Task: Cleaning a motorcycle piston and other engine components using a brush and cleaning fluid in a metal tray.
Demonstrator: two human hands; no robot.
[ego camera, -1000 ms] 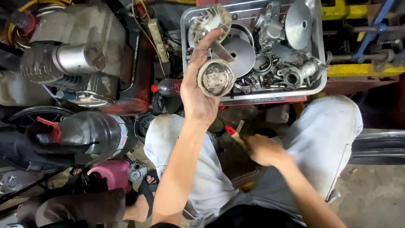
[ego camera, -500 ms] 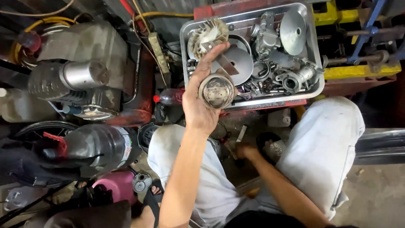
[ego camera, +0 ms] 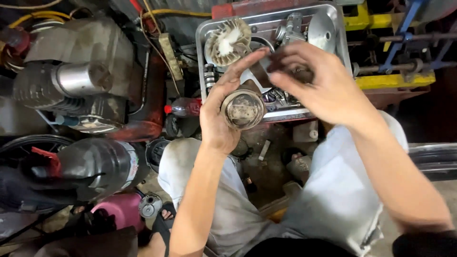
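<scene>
Centrally, just above mid-frame, a grimy round piston point(ego camera: 243, 110) sits cupped in the left hand point(ego camera: 220, 114), thumb and curled fingers wrapped about its side wall, forefinger stretched up toward the tray behind. Its flat, soot-stained crown faces the camera, so its long axis runs roughly along the line of sight, from the palm toward the viewer, tipped slightly to the lower right; the skirt end is hidden in the palm.

Just to the right, the right hand point(ego camera: 316, 83) hovers at the piston's upper edge, fingers bunched and bent downward; motion blur hides the fingertips, and whether they pinch anything small cannot be told.

Handling it well, by the look of things, means keeping the left hand's grip on the side wall firm and steady, the crown held level toward the eye, while the right hand works lightly at the rim so the part does not slip from oily fingers.

Behind both hands, in the upper middle of the frame, a metal tray point(ego camera: 202, 33) holds a pale finned fan wheel point(ego camera: 227, 42), a shiny disc point(ego camera: 320, 29) and a heap of smaller engine parts. At upper left lies an engine with a bright cylinder point(ego camera: 78, 78); at lower left, a dark plastic jug point(ego camera: 97, 164) and a pink container point(ego camera: 116, 212). The person's knees, in pale trousers point(ego camera: 333, 190), fill the lower middle, over a littered floor.
</scene>
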